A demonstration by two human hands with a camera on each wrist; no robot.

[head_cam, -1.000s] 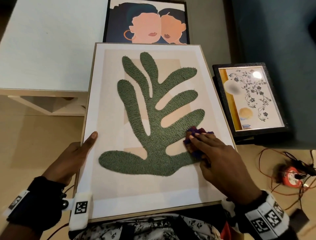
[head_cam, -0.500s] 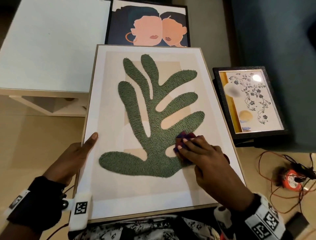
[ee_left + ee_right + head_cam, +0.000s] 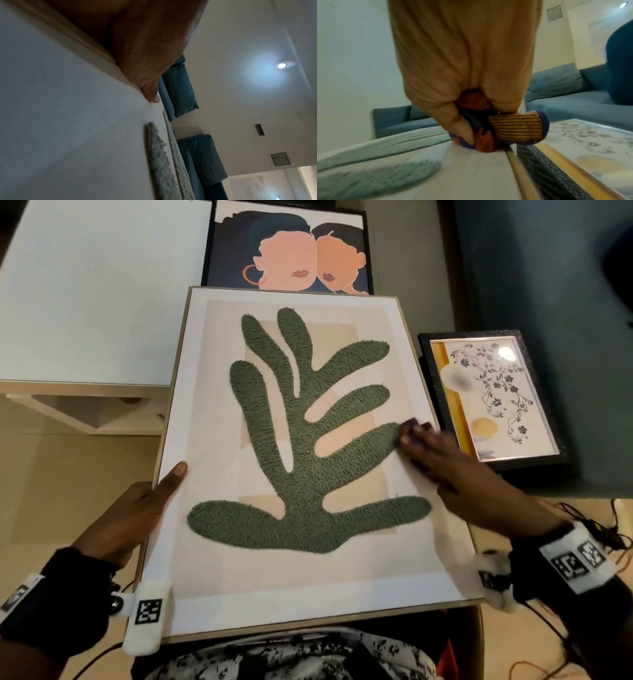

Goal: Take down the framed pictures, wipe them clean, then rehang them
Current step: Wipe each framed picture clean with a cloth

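Trouble would start at the left hand (image 3: 126,515), gripping the leaf picture's (image 3: 301,440) left edge on the lap: it could tip rightward as the right hand (image 3: 459,470), pinching the cloth (image 3: 513,129), rubs near the frame's edge.

- It looked like a home living room: a blue sofa (image 3: 559,86) with loose cushions (image 3: 180,89) stood by plain pale walls.
- A recessed ceiling light (image 3: 282,65) glowed overhead.
- Framed pictures (image 3: 493,398) lay near a white desk (image 3: 96,292) on a tan floor (image 3: 68,474).
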